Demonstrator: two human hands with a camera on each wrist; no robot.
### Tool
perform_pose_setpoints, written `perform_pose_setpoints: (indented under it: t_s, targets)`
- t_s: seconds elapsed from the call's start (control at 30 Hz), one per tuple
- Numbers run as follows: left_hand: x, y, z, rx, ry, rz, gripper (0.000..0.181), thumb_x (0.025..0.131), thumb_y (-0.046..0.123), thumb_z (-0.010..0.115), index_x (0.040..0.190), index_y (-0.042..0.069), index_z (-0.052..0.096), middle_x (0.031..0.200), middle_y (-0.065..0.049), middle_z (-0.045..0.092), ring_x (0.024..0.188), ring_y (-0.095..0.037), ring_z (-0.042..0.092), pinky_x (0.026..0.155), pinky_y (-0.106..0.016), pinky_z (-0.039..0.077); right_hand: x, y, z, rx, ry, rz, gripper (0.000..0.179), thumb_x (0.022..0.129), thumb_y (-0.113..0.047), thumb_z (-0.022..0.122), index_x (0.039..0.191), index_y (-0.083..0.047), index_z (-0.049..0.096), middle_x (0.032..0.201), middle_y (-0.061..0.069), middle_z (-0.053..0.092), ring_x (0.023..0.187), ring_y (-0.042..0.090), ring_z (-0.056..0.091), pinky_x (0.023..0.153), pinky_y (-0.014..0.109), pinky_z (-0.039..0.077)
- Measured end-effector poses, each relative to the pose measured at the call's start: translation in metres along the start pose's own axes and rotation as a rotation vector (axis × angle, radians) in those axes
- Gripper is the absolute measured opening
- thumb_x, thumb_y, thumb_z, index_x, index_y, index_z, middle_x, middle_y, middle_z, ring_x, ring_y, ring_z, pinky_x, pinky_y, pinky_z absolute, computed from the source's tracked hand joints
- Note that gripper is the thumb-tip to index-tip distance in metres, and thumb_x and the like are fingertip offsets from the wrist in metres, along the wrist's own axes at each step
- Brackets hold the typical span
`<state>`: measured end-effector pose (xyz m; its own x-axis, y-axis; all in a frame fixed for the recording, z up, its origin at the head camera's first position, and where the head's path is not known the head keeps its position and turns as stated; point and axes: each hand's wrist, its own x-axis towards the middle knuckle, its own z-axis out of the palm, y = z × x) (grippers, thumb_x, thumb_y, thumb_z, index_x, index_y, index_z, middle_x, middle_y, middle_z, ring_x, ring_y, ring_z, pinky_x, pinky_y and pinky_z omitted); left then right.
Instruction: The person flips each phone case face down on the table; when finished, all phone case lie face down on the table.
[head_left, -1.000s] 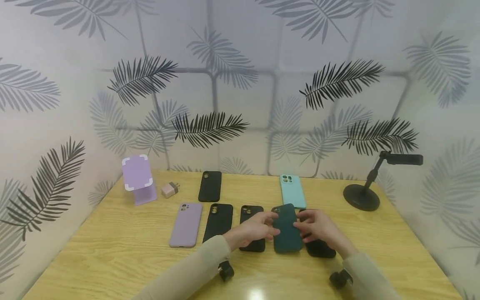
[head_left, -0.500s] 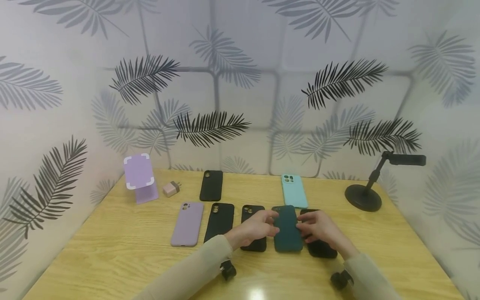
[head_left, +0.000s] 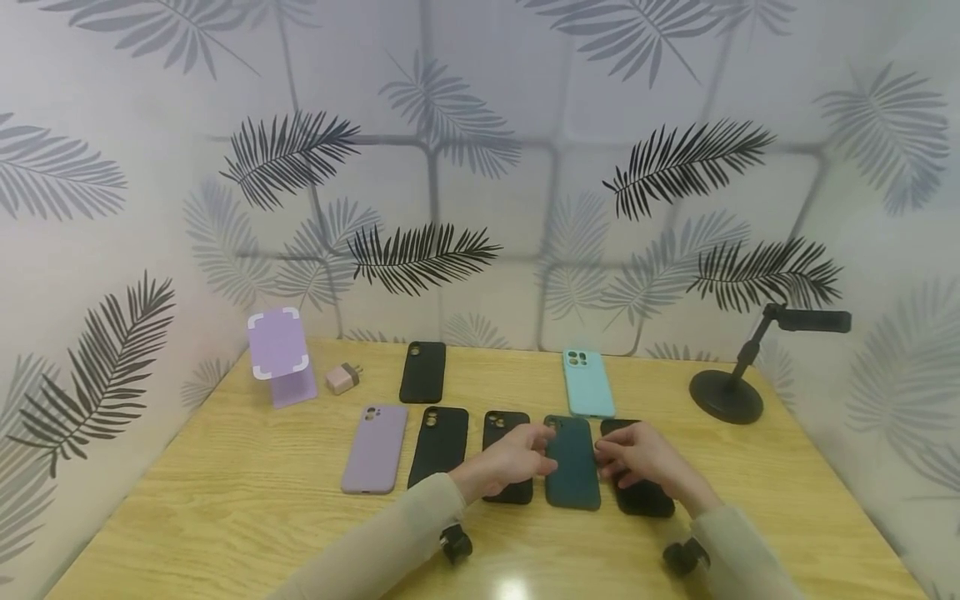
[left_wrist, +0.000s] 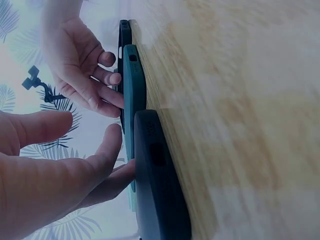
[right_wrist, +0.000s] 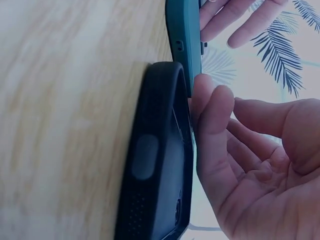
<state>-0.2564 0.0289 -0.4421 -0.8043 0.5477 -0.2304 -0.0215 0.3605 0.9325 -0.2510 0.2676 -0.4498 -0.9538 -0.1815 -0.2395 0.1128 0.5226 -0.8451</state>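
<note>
A dark teal phone case [head_left: 576, 483] lies on the wooden table [head_left: 262, 542] between the two hands. My left hand [head_left: 508, 460] hovers above a black phone case [head_left: 513, 493], fingers reaching to the teal case's left edge. In the left wrist view its thumb and fingers are spread, holding nothing. My right hand [head_left: 647, 460], fingers loosely bent, is over another black phone case [head_left: 647, 500]. The right wrist view shows its fingertips [right_wrist: 205, 87] close beside the teal case [right_wrist: 183, 40], with nothing in the grasp. The hands partly cover both black cases.
Left in the row lie a lilac phone case [head_left: 375, 450] and a black one [head_left: 437, 446]. Behind are another black case [head_left: 422, 372], a mint case [head_left: 588, 383], a pink charger plug [head_left: 342, 379], a purple phone stand [head_left: 279, 343] and a black stand [head_left: 726, 395].
The teal case, at first tilted between the hands, now lies flat and a little straighter in the row. The fingers have let go of it; both hands have barely moved.
</note>
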Motion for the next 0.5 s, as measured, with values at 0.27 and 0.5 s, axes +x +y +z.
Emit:
perform_pose_setpoints:
  t_s: [0.27, 0.5]
  targets:
    - [0.001, 0.002, 0.001, 0.013, 0.043, 0.05, 0.055, 0.097, 0.007, 0.057, 0.149, 0.003, 0.038, 0.15, -0.017, 0.042, 0.138, -0.035, 0.04, 0.11, -0.052, 0.039, 0.002, 0.006, -0.013, 0.116, -0.117, -0.105, 0.04, 0.103, -0.011, 0.048, 0.131, 0.018, 0.048, 0.114, 0.027, 0.066, 0.088, 0.018, 0.069, 0.072, 0.033, 0.06]
    - [0.013, 0.004, 0.012, -0.102, 0.052, 0.082, 0.048, 0.097, 0.007, 0.059, 0.142, 0.001, 0.046, 0.134, -0.019, 0.055, 0.115, -0.027, 0.059, 0.096, -0.044, 0.052, -0.006, 0.021, -0.032, 0.124, -0.135, -0.161, 0.045, 0.1, -0.009, 0.055, 0.133, 0.019, 0.044, 0.118, 0.028, 0.063, 0.092, 0.013, 0.066, 0.074, 0.031, 0.059]
